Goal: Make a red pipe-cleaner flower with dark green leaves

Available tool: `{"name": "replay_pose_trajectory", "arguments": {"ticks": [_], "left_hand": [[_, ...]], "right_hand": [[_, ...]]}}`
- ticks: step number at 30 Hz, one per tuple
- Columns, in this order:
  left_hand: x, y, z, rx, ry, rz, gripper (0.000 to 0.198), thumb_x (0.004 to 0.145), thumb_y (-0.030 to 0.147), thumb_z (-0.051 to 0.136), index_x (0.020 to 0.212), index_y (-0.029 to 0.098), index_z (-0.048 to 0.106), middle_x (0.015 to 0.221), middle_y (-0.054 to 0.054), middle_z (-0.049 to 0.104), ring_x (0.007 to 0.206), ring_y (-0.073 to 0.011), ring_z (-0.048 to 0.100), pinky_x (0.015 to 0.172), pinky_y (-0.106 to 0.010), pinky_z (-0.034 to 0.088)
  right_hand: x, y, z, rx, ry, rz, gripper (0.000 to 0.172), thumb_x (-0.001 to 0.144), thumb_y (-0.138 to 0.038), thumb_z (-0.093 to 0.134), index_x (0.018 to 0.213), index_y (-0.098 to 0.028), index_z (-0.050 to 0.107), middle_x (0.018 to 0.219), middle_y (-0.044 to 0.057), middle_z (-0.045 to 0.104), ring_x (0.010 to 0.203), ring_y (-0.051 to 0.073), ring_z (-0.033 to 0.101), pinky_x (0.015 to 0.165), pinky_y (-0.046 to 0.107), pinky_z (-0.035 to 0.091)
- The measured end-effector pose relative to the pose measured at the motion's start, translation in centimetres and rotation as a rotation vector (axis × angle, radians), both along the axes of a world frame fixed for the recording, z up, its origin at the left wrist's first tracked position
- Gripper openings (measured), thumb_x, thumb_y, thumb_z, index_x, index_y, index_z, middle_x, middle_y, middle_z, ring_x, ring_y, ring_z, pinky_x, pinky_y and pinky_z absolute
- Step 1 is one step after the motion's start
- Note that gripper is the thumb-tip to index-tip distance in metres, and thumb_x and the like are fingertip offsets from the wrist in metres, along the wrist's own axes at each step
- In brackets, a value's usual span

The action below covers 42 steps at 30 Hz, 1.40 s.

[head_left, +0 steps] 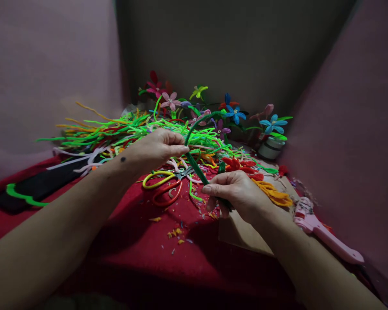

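Head camera view, looking down over two bare forearms at a counter covered in deep red cloth. Between the hands, above the middle of the counter, is a slim, fuzzy, dark green stem of craft wire. The left hand has thumb and fingers pinched together on its upper part, and above that grip the stem arches up and to the right. The right hand, lower and nearer the wearer, is closed on the stem's thicker lower end, with more dark green showing around its fingers. The light is dim, so I cannot tell whether this is one strand or several laid together.

The step in hand looks like bending or wrapping the stem. The next move seems to call for a firm pinch from the right hand while the left guides the curved length, without kinking it.

Below the left hand lie scissors with one yellow and one red handle, touched by neither hand. Behind is a tangled heap of bright green fuzzy strips, with a pale pink five-petalled fuzzy flower and a bright blue one beyond.
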<state>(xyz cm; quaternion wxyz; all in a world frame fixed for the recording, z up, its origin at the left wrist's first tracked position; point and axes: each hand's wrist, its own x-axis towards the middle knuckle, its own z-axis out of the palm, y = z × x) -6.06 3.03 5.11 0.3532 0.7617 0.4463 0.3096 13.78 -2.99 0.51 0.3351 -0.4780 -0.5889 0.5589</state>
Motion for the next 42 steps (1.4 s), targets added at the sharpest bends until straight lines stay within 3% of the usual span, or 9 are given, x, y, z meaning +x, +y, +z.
{"name": "replay_pose_trajectory", "arguments": {"ticks": [5,16,21,28,31,34,37,39,42], "left_hand": [[-0.5,0.8,-0.1,0.036,-0.001,0.025,0.028,0.071,0.031,0.059,0.053,0.017,0.042,0.051,0.004,0.032,0.047,-0.0064,0.025,0.047,-0.025,0.017],[-0.7,1.5,-0.4,-0.006,0.068,0.025,0.028,0.073,0.034,0.056,0.055,0.016,0.044,0.051,0.004,0.033,0.046,-0.0045,0.026,0.048,-0.023,0.016],[-0.6,1.7,-0.7,-0.003,0.077,0.006,0.028,0.074,0.032,0.056,0.055,0.016,0.042,0.051,0.004,0.032,0.046,-0.0047,0.026,0.048,-0.023,0.017],[-0.6,1.6,-0.7,-0.02,0.038,0.004,0.027,0.072,0.033,0.059,0.056,0.018,0.043,0.05,0.004,0.034,0.045,-0.0065,0.027,0.044,-0.023,0.019],[-0.6,1.1,-0.4,-0.06,-0.012,-0.008,0.025,0.07,0.032,0.06,0.055,0.017,0.046,0.049,0.004,0.037,0.044,-0.0064,0.028,0.043,-0.023,0.02],[-0.5,0.7,-0.2,-0.137,-0.071,-0.052,0.023,0.069,0.032,0.062,0.056,0.017,0.051,0.052,0.002,0.046,0.045,-0.0069,0.034,0.045,-0.022,0.026],[-0.3,0.4,-0.2,-0.234,-0.141,-0.119,0.022,0.068,0.032,0.063,0.056,0.016,0.054,0.054,0.0,0.05,0.047,-0.0082,0.041,0.047,-0.022,0.031],[-0.2,0.2,-0.3,-0.265,-0.183,-0.154,0.024,0.068,0.031,0.064,0.055,0.015,0.053,0.053,0.0,0.049,0.048,-0.008,0.042,0.047,-0.021,0.032],[0.4,-0.5,-0.5,-0.268,-0.195,-0.206,0.024,0.069,0.029,0.065,0.054,0.015,0.052,0.05,0.002,0.046,0.046,-0.0063,0.038,0.046,-0.02,0.03]], "right_hand": [[0.2,0.1,0.1,-0.02,0.031,-0.014,0.02,0.07,-0.032,0.066,0.066,-0.013,0.066,0.058,0.004,0.067,0.034,0.005,0.044,0.035,0.018,0.034],[-0.5,0.1,-0.3,0.137,-0.151,-0.129,0.01,0.067,-0.017,0.068,0.059,-0.014,0.063,0.054,0.0,0.063,0.042,0.004,0.046,0.039,0.017,0.031],[-0.9,-0.3,0.0,0.087,-0.263,-0.066,0.013,0.073,-0.013,0.061,0.061,-0.015,0.057,0.052,-0.002,0.061,0.029,0.002,0.039,0.031,0.017,0.027],[-0.9,-0.8,0.4,0.012,-0.265,0.082,0.012,0.072,-0.015,0.064,0.078,-0.018,0.054,0.036,-0.012,0.042,0.025,0.005,0.04,0.028,0.015,0.023],[-0.6,-0.9,0.6,-0.017,-0.145,0.185,0.021,0.073,-0.027,0.067,0.089,-0.017,0.058,0.048,-0.008,0.054,0.037,0.006,0.049,0.036,0.016,0.035],[-0.3,-1.1,1.0,0.035,0.007,0.293,0.026,0.077,-0.033,0.064,0.097,-0.017,0.061,0.073,0.0,0.067,0.065,0.01,0.061,0.059,0.02,0.046],[-0.1,-1.2,1.1,0.074,0.105,0.396,0.028,0.082,-0.036,0.058,0.101,-0.016,0.063,0.082,0.003,0.069,0.085,0.014,0.063,0.081,0.027,0.046],[0.0,-1.2,1.0,0.074,0.164,0.422,0.032,0.084,-0.041,0.055,0.1,-0.015,0.064,0.08,0.004,0.07,0.085,0.015,0.063,0.085,0.03,0.044],[-0.2,-1.2,0.6,0.081,0.246,0.302,0.033,0.083,-0.046,0.054,0.088,-0.015,0.064,0.075,0.004,0.069,0.076,0.014,0.064,0.079,0.029,0.046]]}}
